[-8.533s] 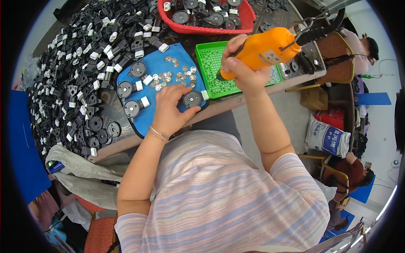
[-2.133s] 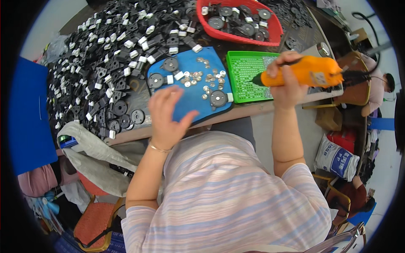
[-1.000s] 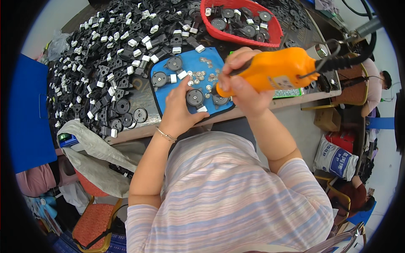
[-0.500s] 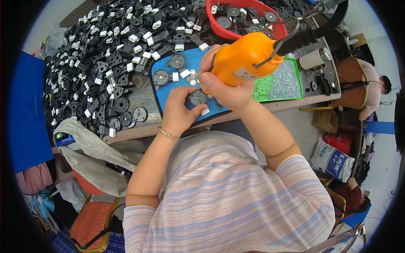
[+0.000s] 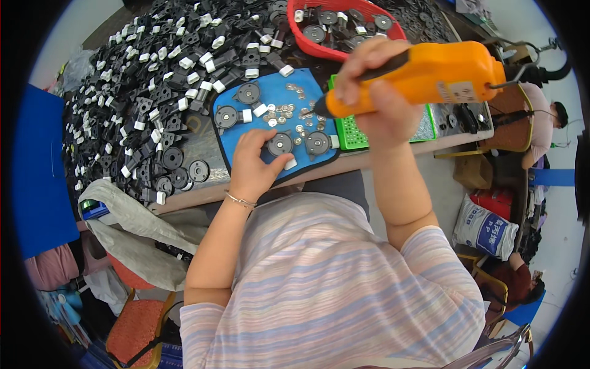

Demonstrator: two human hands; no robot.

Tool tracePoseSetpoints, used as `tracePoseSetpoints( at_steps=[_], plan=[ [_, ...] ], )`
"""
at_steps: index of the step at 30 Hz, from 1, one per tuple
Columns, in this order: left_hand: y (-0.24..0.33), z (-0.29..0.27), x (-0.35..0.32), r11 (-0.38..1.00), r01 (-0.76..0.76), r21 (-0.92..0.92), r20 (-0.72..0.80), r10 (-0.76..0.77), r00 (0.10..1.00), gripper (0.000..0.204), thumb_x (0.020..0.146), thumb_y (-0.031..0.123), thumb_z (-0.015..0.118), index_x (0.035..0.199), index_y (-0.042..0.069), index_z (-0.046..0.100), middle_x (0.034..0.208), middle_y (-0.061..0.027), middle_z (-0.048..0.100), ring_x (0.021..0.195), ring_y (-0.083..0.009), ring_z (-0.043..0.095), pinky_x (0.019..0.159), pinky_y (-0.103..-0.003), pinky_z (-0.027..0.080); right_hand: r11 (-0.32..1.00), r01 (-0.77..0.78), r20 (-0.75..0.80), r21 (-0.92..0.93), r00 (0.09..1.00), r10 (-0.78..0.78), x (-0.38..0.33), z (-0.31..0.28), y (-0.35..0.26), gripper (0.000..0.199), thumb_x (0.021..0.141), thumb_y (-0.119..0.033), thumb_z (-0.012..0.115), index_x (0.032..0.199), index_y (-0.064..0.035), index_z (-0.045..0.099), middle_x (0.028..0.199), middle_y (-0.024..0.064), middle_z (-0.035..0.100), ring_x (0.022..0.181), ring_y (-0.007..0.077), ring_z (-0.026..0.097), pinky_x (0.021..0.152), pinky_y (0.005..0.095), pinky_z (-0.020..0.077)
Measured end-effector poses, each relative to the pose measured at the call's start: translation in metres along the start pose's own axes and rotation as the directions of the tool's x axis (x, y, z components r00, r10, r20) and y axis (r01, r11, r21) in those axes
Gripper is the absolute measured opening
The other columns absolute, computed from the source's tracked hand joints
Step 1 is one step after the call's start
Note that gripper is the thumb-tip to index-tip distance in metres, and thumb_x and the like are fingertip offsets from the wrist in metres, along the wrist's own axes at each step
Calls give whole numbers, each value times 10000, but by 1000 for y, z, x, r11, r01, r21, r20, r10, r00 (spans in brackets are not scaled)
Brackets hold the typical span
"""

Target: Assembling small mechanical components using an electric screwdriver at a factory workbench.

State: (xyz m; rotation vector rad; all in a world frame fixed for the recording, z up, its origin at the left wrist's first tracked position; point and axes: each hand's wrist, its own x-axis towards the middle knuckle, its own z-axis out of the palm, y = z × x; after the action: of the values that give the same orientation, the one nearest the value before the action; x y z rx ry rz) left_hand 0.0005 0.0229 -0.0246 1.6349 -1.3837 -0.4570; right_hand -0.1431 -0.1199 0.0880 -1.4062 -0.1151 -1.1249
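My left hand [image 5: 253,161] has its thumb and forefinger around a black wheel-shaped part with a white end piece [image 5: 280,144], which lies on a blue mat [image 5: 246,142]. An orange electric screwdriver [image 5: 452,71] is gripped in my right hand [image 5: 384,92]. It is tilted nearly level, its tip pointing left above the mat, apart from the held part. Three similar wheel parts rest on the mat, one of them [image 5: 318,143] just right of the held one. Small round metal pieces [image 5: 283,112] are scattered between them.
A green tray [image 5: 353,135] stands right of the mat, partly behind my right arm. Beyond it sits a red basket [image 5: 301,44] of wheel parts. A large heap of black and white parts [image 5: 153,80] covers the table's left side. A cable runs from the screwdriver's rear.
My right hand has swung the screwdriver off the held part, to the right, and tipped it from steep to nearly level. My left hand stays on the same part, shifted slightly left in view.
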Motion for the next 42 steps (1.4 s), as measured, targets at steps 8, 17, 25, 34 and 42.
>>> tracePoseSetpoints(
  at_steps=[8, 17, 25, 34, 42],
  plan=[
    [-1, 1, -1, 999, -14, 39, 6, 14, 1000, 446, 615, 123, 781, 995, 4, 581, 982, -126, 588, 913, -295, 536, 790, -355, 447, 915, -131, -496, -381, 864, -82, -38, -48, -3, 203, 759, 33, 584, 947, 13, 511, 828, 114, 562, 602, 159, 543, 567, 272, 453],
    [-1, 3, -2, 999, -8, 34, 0, 8, 1000, 468, 612, 115, 785, 1015, 3, 576, 1000, -124, 586, 940, -289, 534, 816, -347, 443, 946, -79, -459, -313, 885, -77, -38, -48, 8, 217, 758, 40, 593, 953, 6, 504, 839, 114, 569, 603, 145, 549, 553, 262, 463],
    [-1, 2, -1, 999, -21, 43, 2, 21, 1000, 466, 608, 116, 786, 1009, -1, 579, 998, -128, 588, 936, -289, 537, 812, -346, 443, 943, -105, -461, -317, 886, -57, -40, -52, 10, 204, 760, 37, 598, 939, 0, 506, 809, 100, 559, 590, 141, 546, 535, 262, 456],
    [-2, 1, -2, 999, -28, 40, -11, 29, 1000, 466, 603, 124, 790, 1002, 4, 580, 984, -127, 590, 917, -293, 539, 804, -348, 441, 931, -130, -489, -340, 870, -57, -34, -49, 8, 202, 771, 56, 573, 948, -15, 507, 819, 89, 554, 602, 150, 538, 551, 263, 448],
    [-5, 3, -2, 998, -54, 33, -22, 54, 998, 470, 599, 144, 798, 993, 13, 578, 978, -127, 594, 892, -298, 540, 785, -355, 441, 990, -76, -220, -117, 974, 49, -24, 12, -4, 219, 770, -47, 580, 958, 7, 481, 875, 140, 503, 590, 175, 537, 555, 293, 470]
  ],
)
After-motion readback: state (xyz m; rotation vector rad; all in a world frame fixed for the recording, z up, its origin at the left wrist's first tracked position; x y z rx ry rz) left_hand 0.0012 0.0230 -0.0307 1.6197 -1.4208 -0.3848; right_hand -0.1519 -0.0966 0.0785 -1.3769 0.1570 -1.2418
